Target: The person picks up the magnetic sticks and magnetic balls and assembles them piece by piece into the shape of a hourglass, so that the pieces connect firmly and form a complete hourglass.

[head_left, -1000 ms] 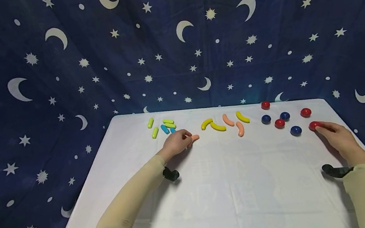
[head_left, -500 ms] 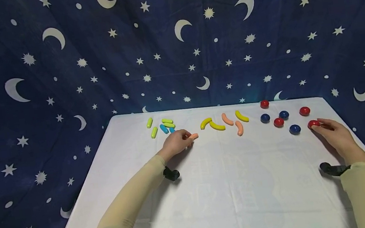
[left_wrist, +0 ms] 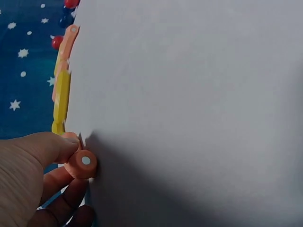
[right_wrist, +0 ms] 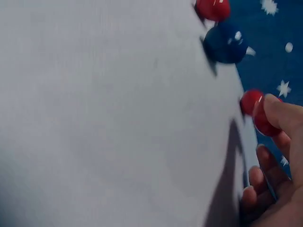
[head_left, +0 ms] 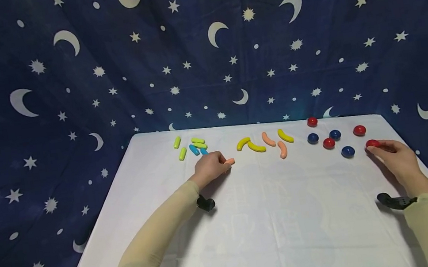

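Measured from the long yellow piece (head_left: 257,147), the left hand (head_left: 210,166) is to the left and slightly nearer the person, its thumb and fingers pinching 1 orange piece (head_left: 231,161). The right hand (head_left: 398,160) is well to the right, thumb and fingertips gripping 1 red ball (head_left: 372,144).

Compared with 1 s ago, the red ball sits slightly farther right of the long yellow piece; the left wrist has edged closer to it, and less of the orange piece shows past the fingers. I judge that both pieces are now in hand; whether either is clear of the white table (head_left: 273,224), I cannot tell.

Also left of that yellow piece lie 4 green pieces (head_left: 182,154) and 2 blue pieces (head_left: 194,149); right, 2 loose orange pieces (head_left: 282,149), then 3 blue balls (head_left: 347,152) and 3 other red balls (head_left: 359,130).
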### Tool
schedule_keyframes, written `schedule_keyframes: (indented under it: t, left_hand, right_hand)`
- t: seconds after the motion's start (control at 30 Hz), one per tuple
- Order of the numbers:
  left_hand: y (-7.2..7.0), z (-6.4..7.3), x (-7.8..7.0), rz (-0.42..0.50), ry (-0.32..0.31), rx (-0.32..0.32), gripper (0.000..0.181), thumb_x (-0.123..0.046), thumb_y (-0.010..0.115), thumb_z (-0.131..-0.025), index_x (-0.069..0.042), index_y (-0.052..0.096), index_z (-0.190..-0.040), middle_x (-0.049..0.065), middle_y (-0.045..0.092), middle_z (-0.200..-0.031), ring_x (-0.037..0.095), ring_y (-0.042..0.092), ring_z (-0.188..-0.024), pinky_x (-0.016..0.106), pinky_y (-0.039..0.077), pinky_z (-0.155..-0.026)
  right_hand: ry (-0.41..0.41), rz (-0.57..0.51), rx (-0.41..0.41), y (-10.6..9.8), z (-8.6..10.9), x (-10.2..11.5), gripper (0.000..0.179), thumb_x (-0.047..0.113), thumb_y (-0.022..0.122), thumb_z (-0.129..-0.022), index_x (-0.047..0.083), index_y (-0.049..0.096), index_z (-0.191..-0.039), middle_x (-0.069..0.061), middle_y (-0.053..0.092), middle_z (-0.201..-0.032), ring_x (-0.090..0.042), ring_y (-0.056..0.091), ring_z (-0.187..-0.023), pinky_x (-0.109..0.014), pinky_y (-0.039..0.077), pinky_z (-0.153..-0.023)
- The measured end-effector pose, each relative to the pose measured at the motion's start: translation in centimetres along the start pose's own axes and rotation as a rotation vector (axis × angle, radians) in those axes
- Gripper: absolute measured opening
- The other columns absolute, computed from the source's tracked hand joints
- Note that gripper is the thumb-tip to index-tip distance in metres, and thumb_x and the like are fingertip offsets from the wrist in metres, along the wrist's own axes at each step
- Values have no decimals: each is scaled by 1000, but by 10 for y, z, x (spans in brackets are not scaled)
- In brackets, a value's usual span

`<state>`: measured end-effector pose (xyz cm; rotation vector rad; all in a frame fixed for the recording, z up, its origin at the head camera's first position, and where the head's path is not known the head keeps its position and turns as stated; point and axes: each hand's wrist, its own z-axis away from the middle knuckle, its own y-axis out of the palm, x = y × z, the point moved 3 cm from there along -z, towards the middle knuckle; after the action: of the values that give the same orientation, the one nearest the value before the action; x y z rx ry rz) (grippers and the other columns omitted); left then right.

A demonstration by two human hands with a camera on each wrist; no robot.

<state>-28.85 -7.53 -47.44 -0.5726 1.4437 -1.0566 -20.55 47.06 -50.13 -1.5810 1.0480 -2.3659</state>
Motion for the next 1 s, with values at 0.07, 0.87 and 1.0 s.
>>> schedule_keyframes:
  t: [0.07,0.87,1.0]
  left_hand:
    - [1,3,-2,-20,19,-2,36,-53,68,-95,-17,71,-90,-7,66,-76,15,60,-70,33,47,-63]
    - [12,22,-13,-211,98,-62,19,-36,77,-87,-18,71,-84,-6,57,-78,13,55,-68,32,47,-57]
    - [13,21,-16,-211,107,-67,19,-36,76,-88,-19,70,-83,-7,57,-78,12,54,-68,31,46,-58]
  right_hand:
    - [-16,-23,-34,-1,5,7,90,62,62,-94,3,34,-156,-19,44,-142,-36,43,-125,-44,48,-100]
    - [-482,-8,436,194,107,138,45,24,82,-90,5,62,-126,-9,68,-114,-25,62,-102,-34,53,-86]
    - [-506,3,440,214,109,146,42,21,83,-88,6,64,-122,-7,69,-110,-22,63,-97,-36,54,-87]
